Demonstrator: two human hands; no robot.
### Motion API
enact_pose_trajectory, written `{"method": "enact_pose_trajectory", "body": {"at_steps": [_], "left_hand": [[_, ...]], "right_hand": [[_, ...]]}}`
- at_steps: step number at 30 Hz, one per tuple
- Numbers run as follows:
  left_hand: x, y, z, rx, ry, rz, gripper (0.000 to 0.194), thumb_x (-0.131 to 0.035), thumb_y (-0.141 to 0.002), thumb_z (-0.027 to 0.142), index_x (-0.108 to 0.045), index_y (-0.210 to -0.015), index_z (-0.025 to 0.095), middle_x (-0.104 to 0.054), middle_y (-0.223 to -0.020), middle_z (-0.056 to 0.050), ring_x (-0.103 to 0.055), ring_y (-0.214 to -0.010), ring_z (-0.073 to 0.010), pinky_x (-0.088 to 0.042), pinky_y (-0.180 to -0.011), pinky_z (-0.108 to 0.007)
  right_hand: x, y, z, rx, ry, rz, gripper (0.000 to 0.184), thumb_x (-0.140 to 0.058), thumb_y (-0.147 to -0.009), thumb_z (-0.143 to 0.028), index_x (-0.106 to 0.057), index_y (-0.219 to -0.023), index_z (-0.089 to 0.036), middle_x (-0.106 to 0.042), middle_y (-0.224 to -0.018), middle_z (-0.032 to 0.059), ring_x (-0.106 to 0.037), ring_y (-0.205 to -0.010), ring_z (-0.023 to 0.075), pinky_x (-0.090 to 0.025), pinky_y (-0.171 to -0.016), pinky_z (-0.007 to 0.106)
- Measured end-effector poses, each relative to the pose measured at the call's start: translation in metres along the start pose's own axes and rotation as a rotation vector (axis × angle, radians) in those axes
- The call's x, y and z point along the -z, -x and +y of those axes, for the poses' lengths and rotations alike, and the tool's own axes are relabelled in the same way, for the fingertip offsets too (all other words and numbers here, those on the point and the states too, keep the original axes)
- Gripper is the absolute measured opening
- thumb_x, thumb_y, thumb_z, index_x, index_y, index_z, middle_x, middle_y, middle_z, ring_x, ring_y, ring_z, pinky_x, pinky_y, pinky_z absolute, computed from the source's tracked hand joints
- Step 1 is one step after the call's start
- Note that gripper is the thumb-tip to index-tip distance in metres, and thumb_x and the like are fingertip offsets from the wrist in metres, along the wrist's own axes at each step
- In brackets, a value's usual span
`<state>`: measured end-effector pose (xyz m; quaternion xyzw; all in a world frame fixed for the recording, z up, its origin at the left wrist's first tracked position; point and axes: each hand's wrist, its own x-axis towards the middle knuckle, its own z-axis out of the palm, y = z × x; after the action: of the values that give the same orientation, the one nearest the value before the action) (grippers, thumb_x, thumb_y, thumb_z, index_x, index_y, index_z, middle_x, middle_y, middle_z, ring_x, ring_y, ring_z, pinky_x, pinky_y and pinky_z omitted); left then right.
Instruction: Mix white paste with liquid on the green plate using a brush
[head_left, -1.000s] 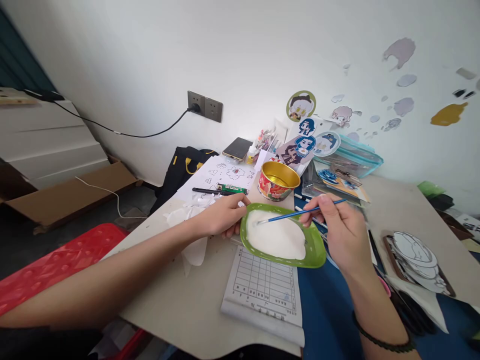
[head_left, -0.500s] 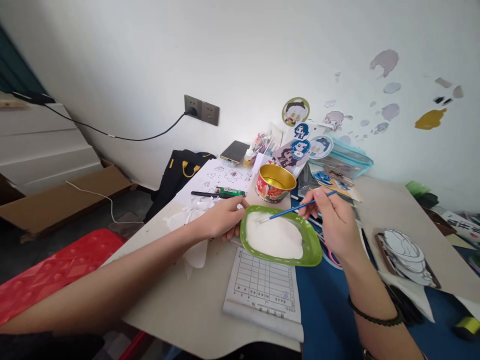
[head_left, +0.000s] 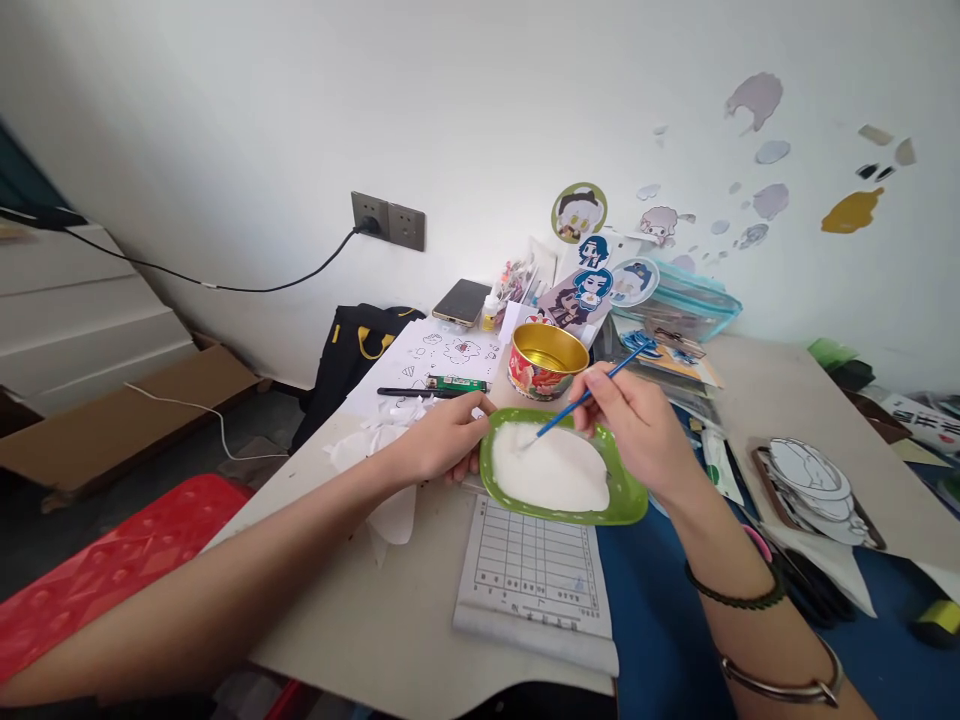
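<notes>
My left hand (head_left: 448,440) grips the left rim of a green tray (head_left: 628,500), thumb on top and fingers beneath. A bed of fine white powder or sand (head_left: 559,480) covers most of the tray's floor. In my right hand (head_left: 626,415) is a thin blue paintbrush (head_left: 576,404), held like a pen. Its pale bristles touch the white material near the tray's left side. Just behind the tray stands a round tin (head_left: 546,365), gold inside with a red floral outside. Below the tray's front rim lies a printed form pad (head_left: 536,580).
Crumpled white paper (head_left: 382,440) lies left of the tray, with a black pen (head_left: 409,393) and a drawing sheet (head_left: 450,350) behind. A phone (head_left: 460,302) and sticker cards (head_left: 585,290) are farther back. Paper cutouts (head_left: 814,480) sit at right; a red stool (head_left: 135,560) stands left.
My right hand has moved left and slightly up, and the brush is now held more steeply, with its tip still at the white material. My left hand keeps its hold on the tray.
</notes>
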<state>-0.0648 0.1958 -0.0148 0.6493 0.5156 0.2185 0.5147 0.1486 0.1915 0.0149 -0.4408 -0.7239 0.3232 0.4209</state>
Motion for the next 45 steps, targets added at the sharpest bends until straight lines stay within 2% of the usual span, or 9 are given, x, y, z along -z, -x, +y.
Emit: {"method": "enact_pose_trajectory", "body": {"at_steps": [4, 8, 12, 16, 20, 24, 35, 39, 45], "left_hand": [[0.0, -0.002, -0.002, -0.01, 0.019, 0.002, 0.014, -0.039, -0.082, 0.024, -0.048, -0.093, 0.021, -0.05, -0.045, 0.007, -0.044, -0.036, -0.0103, -0.033, -0.031, -0.018], [0.0, -0.002, -0.002, -0.004, 0.018, -0.004, 0.014, -0.04, -0.082, 0.023, -0.048, -0.093, 0.02, -0.05, -0.045, 0.007, -0.044, -0.035, -0.0102, -0.034, -0.031, -0.018], [0.0, -0.002, -0.001, 0.004, 0.015, 0.002, 0.014, -0.038, -0.083, 0.023, -0.048, -0.093, 0.021, -0.05, -0.045, 0.007, -0.044, -0.035, -0.0101, -0.033, -0.031, -0.017], [0.0, -0.002, -0.002, 0.011, 0.012, -0.002, 0.014, -0.039, -0.082, 0.023, -0.048, -0.093, 0.021, -0.05, -0.044, 0.007, -0.044, -0.035, -0.0102, -0.033, -0.03, -0.017], [0.0, -0.002, -0.002, 0.021, 0.012, 0.004, 0.015, -0.039, -0.082, 0.023, -0.048, -0.094, 0.021, -0.05, -0.045, 0.007, -0.043, -0.035, -0.0101, -0.033, -0.03, -0.017], [0.0, -0.002, -0.001, 0.026, 0.0, -0.002, 0.016, -0.039, -0.082, 0.023, -0.048, -0.095, 0.022, -0.05, -0.045, 0.007, -0.043, -0.035, -0.0103, -0.033, -0.031, -0.018], [0.0, -0.003, -0.004, 0.025, -0.008, 0.008, 0.016, -0.039, -0.083, 0.024, -0.048, -0.096, 0.021, -0.05, -0.046, 0.006, -0.044, -0.034, -0.0105, -0.032, -0.03, -0.018], [-0.001, -0.003, -0.003, 0.03, -0.013, 0.001, 0.015, -0.038, -0.083, 0.024, -0.048, -0.094, 0.021, -0.05, -0.045, 0.006, -0.044, -0.035, -0.0107, -0.031, -0.03, -0.018], [0.0, -0.003, -0.003, 0.029, -0.016, 0.008, 0.015, -0.038, -0.083, 0.023, -0.048, -0.094, 0.021, -0.05, -0.045, 0.006, -0.044, -0.035, -0.0105, -0.032, -0.03, -0.018]], "right_hand": [[0.002, 0.001, 0.004, 0.037, 0.068, 0.112, 0.036, -0.041, -0.094, -0.045, -0.057, -0.076, -0.019, -0.058, -0.059, -0.0005, -0.054, -0.054, 0.0111, -0.042, -0.055, 0.024], [0.0, 0.003, 0.006, 0.024, -0.015, 0.101, 0.035, -0.043, -0.093, -0.044, -0.058, -0.075, -0.019, -0.059, -0.058, -0.0006, -0.055, -0.051, 0.0105, -0.044, -0.053, 0.023], [-0.002, 0.003, 0.011, 0.009, -0.021, 0.213, 0.034, -0.048, -0.091, -0.044, -0.059, -0.072, -0.018, -0.059, -0.054, -0.0011, -0.054, -0.046, 0.0097, -0.043, -0.048, 0.022], [-0.002, 0.003, 0.016, -0.008, -0.082, 0.188, 0.032, -0.048, -0.091, -0.043, -0.058, -0.072, -0.019, -0.06, -0.052, -0.0016, -0.055, -0.044, 0.0092, -0.04, -0.044, 0.02], [-0.002, 0.005, 0.018, -0.005, -0.02, 0.288, 0.033, -0.048, -0.091, -0.042, -0.057, -0.07, -0.019, -0.059, -0.05, -0.0025, -0.053, -0.042, 0.0081, -0.04, -0.043, 0.02], [-0.004, 0.006, 0.019, 0.04, -0.062, 0.219, 0.031, -0.047, -0.092, -0.041, -0.058, -0.073, -0.019, -0.061, -0.054, -0.0018, -0.056, -0.046, 0.0085, -0.041, -0.045, 0.02], [-0.003, 0.007, 0.023, -0.007, -0.062, 0.295, 0.034, -0.046, -0.092, -0.043, -0.058, -0.073, -0.018, -0.059, -0.052, -0.0021, -0.054, -0.045, 0.008, -0.042, -0.046, 0.02], [-0.004, 0.006, 0.022, 0.009, -0.127, 0.189, 0.034, -0.045, -0.093, -0.044, -0.059, -0.074, -0.018, -0.061, -0.055, -0.0011, -0.055, -0.047, 0.0089, -0.042, -0.047, 0.02], [-0.003, 0.008, 0.018, 0.029, -0.049, 0.264, 0.035, -0.046, -0.093, -0.043, -0.059, -0.072, -0.018, -0.059, -0.052, -0.002, -0.053, -0.045, 0.0082, -0.042, -0.046, 0.02]]}}
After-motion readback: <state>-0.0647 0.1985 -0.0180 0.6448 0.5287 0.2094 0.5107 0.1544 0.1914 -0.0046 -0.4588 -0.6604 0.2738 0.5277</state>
